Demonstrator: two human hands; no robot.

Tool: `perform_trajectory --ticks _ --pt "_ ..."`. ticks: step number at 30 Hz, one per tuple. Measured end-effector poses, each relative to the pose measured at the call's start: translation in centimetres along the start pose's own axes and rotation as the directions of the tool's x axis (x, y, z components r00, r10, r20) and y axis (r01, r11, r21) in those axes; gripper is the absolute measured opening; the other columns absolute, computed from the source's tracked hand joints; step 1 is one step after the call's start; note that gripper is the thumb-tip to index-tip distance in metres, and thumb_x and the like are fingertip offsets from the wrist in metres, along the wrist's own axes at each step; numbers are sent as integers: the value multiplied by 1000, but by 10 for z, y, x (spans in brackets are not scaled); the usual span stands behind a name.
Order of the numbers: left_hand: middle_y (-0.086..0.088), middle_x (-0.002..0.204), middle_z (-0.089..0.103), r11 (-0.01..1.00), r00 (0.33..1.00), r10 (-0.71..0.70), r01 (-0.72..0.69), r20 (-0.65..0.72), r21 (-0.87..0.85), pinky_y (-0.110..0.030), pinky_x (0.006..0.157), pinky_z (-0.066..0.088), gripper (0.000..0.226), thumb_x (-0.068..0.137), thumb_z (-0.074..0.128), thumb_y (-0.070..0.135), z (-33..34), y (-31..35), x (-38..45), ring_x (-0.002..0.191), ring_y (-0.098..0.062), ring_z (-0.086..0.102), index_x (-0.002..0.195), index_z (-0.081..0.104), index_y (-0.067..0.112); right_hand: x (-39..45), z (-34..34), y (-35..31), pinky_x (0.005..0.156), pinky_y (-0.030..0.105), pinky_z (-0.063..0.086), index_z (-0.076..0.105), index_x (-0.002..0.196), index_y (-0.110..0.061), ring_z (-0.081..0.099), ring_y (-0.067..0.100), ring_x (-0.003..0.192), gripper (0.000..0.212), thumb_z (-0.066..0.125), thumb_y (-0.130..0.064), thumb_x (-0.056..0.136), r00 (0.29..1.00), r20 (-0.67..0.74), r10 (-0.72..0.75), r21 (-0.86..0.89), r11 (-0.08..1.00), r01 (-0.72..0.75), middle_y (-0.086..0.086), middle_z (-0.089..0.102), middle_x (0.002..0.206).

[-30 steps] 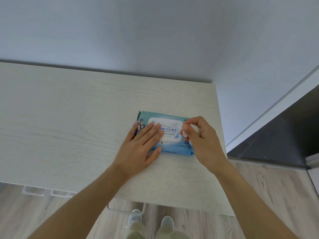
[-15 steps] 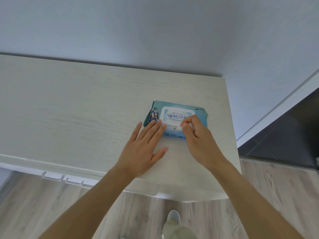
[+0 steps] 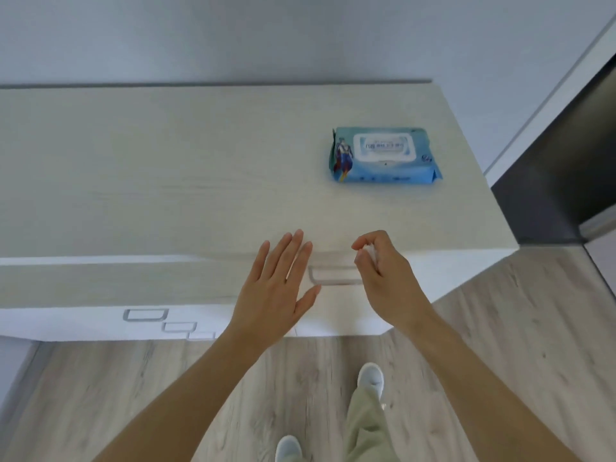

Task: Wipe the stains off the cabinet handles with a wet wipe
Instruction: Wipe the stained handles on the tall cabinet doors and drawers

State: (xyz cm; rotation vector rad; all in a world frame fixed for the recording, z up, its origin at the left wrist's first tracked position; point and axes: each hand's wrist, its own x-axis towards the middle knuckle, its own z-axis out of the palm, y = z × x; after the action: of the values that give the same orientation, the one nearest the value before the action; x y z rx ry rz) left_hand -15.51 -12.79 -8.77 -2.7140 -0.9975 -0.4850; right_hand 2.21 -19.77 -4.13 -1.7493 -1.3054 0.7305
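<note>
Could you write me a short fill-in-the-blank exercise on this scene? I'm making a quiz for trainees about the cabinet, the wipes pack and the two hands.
1. The blue wipes pack lies on the cabinet top with its flap ____.
2. The white wet wipe is pinched in the ____ hand.
3. The left hand has its fingers ____ and holds nothing.
4. Between the two hands shows a cabinet ____.

Missing words: closed; right; straight; handle

Your left hand [image 3: 278,288]: flat, fingers straight and together, palm down, arm reaching forward | your right hand [image 3: 383,278]: fingers curled, pinching a small white wad at the fingertips, wrist bent
</note>
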Motion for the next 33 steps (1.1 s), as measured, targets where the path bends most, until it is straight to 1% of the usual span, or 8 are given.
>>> perform_trajectory --ticks 7,11,15,18,20,23,28,33 --pt "-19 154 26 991 993 42 -27 -114 131 -52 115 24 79 86 63 36 41 -3 -23 142 -32 25 146 26 1 -24 19 8 54 4 39 37 104 -24 53 -7 59 9 42 -17 100 997 -71 31 -37 999 -34 -5 57 78" --pt "-15 160 5 976 946 93 -25 -310 217 -51 118 12 84 91 57 42 79 -11 -21 148 -27 5 150 14 1 -22 19 25 74 -5 35 53 110 -9 45 -21 85 14 48 -9 97 980 -157 -123 -173 980 95 -3 43 106" --pt "-11 161 4 980 836 83 30 -542 195 -51 117 8 75 93 48 36 108 -12 -5 148 -24 5 151 13 4 -21 16 53 74 -5 34 61 104 -12 48 -19 85 14 52 -5 95 934 -278 -226 -214 962 169 -5 50 100" --pt "-15 151 23 995 747 0 67 -665 75 -49 117 1 70 85 50 30 124 -4 6 148 -21 3 145 22 6 -20 14 79 68 -2 39 52 103 -32 54 -14 81 23 54 -11 94 897 -365 -248 -150 967 206 -20 57 86" --pt "-11 156 15 997 689 -68 79 -722 -18 -48 117 -2 67 89 44 34 135 4 15 148 -20 -1 145 19 8 -16 18 95 59 6 44 45 91 -41 56 1 73 28 59 -17 92 886 -410 -217 -70 976 207 -17 60 81" --pt "1 161 -5 996 594 -86 62 -800 -62 -53 116 9 70 95 32 43 149 9 29 148 -21 -4 152 8 12 -7 28 113 53 7 42 52 80 -42 55 2 62 20 66 -28 83 805 -524 -277 -48 954 297 -20 61 79" --pt "-25 146 24 997 508 -69 54 -859 -48 -59 113 19 70 85 39 36 155 6 36 144 -37 13 140 27 -6 4 43 137 69 15 49 65 86 -36 62 7 75 11 67 -26 81 627 -626 -464 -20 813 582 -12 69 87" --pt "-34 145 29 998 454 -46 59 -890 -21 -62 113 19 70 90 43 35 160 7 38 137 -46 20 140 28 -13 16 50 156 75 16 49 70 86 -30 64 4 80 8 67 -24 83 537 -653 -533 -14 718 696 -9 71 83"
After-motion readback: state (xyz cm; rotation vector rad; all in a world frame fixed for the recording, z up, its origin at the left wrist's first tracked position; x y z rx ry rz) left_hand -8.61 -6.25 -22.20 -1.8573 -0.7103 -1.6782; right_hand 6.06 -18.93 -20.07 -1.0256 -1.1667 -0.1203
